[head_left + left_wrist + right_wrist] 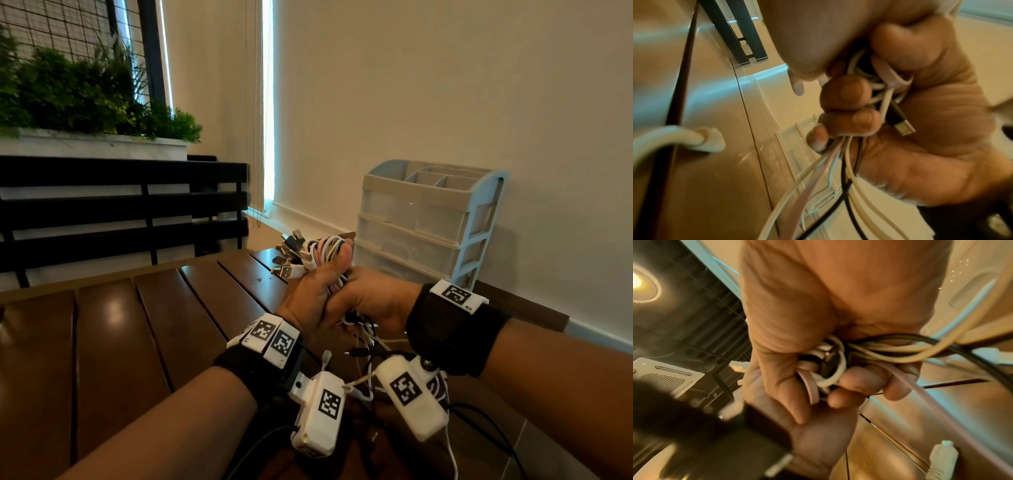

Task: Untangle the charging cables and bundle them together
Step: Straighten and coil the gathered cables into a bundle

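Note:
A bundle of charging cables [323, 251] in white, pink and black is held above the brown slatted table [137, 325]. Several USB plugs stick out at its top left. My left hand [305, 301] grips the bundle from the left, thumb up along the coils. My right hand [373, 301] grips it from the right, just below. In the left wrist view my left fingers [851, 113] curl round the cable strands [846, 162], with a black USB plug [902, 126] beside them. The right wrist view shows my right fingers [859, 382] closed round the coils [830, 368]. Loose cable ends [363, 346] hang under the hands.
A pale plastic drawer organiser [428, 219] stands against the wall just behind the hands. A black slatted bench [120, 205] and a white planter with green plants [85, 96] lie beyond the table's far left edge. Black leads [486, 421] trail from the wrist cameras.

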Demonstrator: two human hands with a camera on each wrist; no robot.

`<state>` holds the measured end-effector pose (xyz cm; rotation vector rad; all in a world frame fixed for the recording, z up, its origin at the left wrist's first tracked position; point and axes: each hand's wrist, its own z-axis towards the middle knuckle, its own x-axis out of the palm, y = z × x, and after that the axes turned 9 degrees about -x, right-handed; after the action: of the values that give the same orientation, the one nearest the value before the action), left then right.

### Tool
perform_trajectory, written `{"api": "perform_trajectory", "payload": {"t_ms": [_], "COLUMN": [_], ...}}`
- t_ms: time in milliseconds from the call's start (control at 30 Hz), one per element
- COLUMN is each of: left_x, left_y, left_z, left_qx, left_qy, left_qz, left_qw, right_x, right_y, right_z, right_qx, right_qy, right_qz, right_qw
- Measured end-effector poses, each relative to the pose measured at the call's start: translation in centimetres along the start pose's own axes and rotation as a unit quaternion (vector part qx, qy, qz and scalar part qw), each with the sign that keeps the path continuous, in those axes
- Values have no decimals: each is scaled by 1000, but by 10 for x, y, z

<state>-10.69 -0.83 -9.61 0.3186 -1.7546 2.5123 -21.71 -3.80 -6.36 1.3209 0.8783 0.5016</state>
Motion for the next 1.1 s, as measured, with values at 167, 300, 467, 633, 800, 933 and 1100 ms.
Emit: {"api": "perform_trajectory", "payload": {"t_ms": [167, 300, 467, 633, 800, 933, 1100], "left_x": [-2, -1, -2, -3, -3, -4, -1], "left_y": [3, 3, 0, 1, -1, -3, 1], "left_z": [0, -1, -1, 1, 1, 0, 0], "left_qx": [-17, -21, -11, -8, 4, -9, -8], "left_qy": [15, 11, 20, 43, 13, 20, -3], "left_qz": [-25, -39, -8, -1, 5, 37, 20], "left_qw": [999, 999, 1000, 999, 1000, 999, 1000], "right_x": [2, 0, 0, -2, -4, -3, 0], "right_y": [2, 1, -3, -3, -5, -8, -8], "right_z": [-1, 1, 2, 3, 8, 7, 3], "right_qx": [-14, -21, -36, -57, -72, -71, -82], "right_qy": [-14, -54, -63, -53, -83, -74, -74], "right_qz": [-48, -126, -145, -151, -176, -168, -151], "right_qw": [999, 990, 987, 985, 978, 980, 982]}}
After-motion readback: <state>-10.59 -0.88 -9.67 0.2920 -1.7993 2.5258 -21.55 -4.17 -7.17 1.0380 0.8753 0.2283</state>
